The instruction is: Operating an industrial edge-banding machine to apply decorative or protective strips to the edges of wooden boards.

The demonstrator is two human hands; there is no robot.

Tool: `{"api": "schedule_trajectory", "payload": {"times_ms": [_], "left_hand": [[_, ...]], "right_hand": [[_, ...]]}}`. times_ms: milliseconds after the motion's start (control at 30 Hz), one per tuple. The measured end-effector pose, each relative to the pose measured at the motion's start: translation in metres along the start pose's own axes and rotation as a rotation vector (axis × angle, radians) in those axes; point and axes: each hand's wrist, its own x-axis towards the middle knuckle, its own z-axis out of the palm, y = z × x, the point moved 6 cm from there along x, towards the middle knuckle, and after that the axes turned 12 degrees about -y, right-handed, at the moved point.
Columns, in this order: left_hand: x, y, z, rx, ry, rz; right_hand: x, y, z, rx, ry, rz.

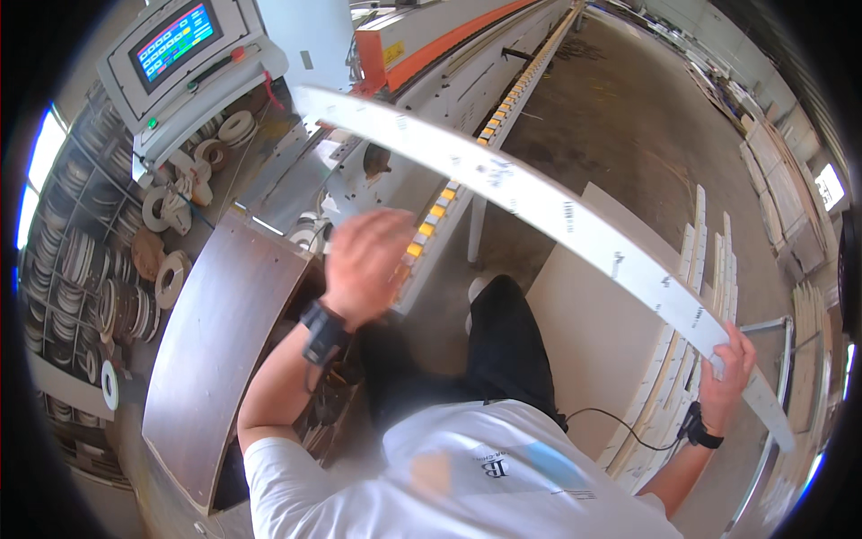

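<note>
Dull workshop floor [620,112], long flat white board [539,198] clamped in right hand [729,370], left hand [366,260] blurred, grip unclear

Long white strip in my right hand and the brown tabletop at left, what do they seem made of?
White strip: perhaps laminated board with a smooth coated finish, since its face is even and pale; the core isn't clear. Brown tabletop: possibly wood-based panel, slightly glossy, going by its flat face and soft sheen.

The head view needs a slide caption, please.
Right hand grips a long white strip; left hand, blurred, near a machine.
</note>
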Motion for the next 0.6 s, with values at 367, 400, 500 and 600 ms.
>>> {"api": "schedule_trajectory", "payload": {"times_ms": [367, 400, 500, 600], "left_hand": [[0.032, 0.148, 0.028, 0.039, -0.198, 0.232], [0.024, 0.135, 0.021, 0.051, -0.187, 0.156], [0.009, 0.094, 0.003, 0.013, -0.232, 0.011], [-0.023, 0.037, -0.012, 0.027, -0.264, -0.148]], "right_hand": [[0.115, -0.195, 0.085, 0.31, -0.002, -0.551], [0.123, -0.209, 0.088, 0.344, -0.023, -0.58], [0.147, -0.238, 0.094, 0.422, 0.038, -0.573], [0.156, -0.252, 0.099, 0.503, 0.095, -0.594]]}}
